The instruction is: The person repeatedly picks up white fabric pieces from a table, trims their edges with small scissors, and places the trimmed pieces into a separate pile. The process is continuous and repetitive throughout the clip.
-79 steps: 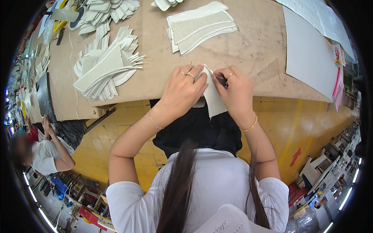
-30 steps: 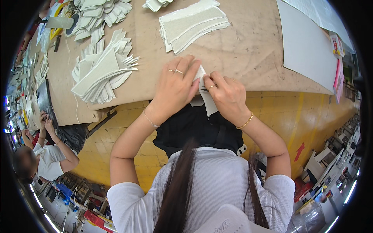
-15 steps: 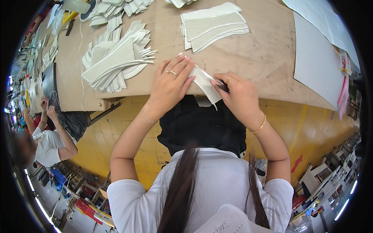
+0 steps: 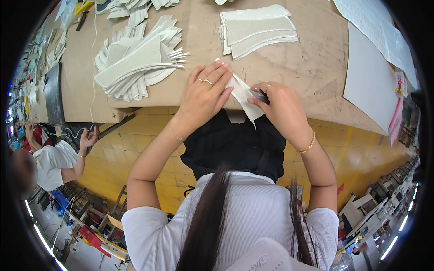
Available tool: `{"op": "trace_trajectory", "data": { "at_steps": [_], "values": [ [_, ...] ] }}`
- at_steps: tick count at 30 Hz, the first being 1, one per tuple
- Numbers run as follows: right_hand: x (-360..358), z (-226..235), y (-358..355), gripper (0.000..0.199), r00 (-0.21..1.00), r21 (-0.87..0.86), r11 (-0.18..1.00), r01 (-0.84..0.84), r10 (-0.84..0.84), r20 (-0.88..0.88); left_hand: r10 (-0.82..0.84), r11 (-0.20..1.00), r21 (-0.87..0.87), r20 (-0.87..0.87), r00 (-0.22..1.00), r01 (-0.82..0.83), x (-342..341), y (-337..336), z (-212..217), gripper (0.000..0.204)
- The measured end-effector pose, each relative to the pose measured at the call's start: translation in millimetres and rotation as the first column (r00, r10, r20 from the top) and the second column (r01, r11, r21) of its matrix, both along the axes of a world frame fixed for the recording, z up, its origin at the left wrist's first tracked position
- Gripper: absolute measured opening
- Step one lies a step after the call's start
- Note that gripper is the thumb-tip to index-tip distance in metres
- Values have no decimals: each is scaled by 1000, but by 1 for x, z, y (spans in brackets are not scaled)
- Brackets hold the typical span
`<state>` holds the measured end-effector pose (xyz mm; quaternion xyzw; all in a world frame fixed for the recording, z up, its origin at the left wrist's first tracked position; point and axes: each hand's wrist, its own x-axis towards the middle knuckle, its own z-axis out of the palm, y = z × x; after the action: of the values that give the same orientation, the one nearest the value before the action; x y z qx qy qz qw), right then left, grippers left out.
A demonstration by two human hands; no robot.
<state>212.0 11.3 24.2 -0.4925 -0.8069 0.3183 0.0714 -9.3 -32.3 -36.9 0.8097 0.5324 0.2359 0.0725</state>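
Observation:
My left hand [image 4: 203, 97] lies flat on a pale cut fabric piece [image 4: 242, 95] at the near edge of the wooden worktable [image 4: 312, 58], pressing it down. My right hand [image 4: 280, 108] grips the same piece's right end and holds a small dark tool [image 4: 261, 95] against it. Part of the piece hangs over the table edge above my dark lap.
A fanned pile of pale cut pieces [image 4: 135, 63] lies to the left, a neater stack [image 4: 257, 29] lies behind my hands. Large white sheets [image 4: 375, 77] cover the right of the table. Another person in white [image 4: 54, 158] sits at the far left.
The view has shifted slightly. My hands stay on the fabric piece at the table edge, with the left fingers spread further over it.

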Motion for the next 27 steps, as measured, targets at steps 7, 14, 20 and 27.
{"op": "trace_trajectory", "data": {
  "at_steps": [7, 14, 20, 27],
  "values": [
    [7, 5, -11, 15, 995, 59, 998, -35, 29, 94, 7, 1000, 3, -23, 1000, -7, -1, -2, 0, 42],
    [-17, -22, -17, 26, 987, 15, 990, 139, -137, -83, 7, 1000, -7, -8, 1000, -7, -1, 0, 0, 42],
    [-28, -33, -7, 24, 978, -10, 982, 187, -187, -88, 9, 1000, 3, 0, 1000, -9, 0, 0, -1, 42],
    [-31, -11, 6, 18, 992, 38, 992, 123, -124, 9, 23, 999, 33, 5, 1000, -23, 1, 0, -1, 36]
  ]
}}
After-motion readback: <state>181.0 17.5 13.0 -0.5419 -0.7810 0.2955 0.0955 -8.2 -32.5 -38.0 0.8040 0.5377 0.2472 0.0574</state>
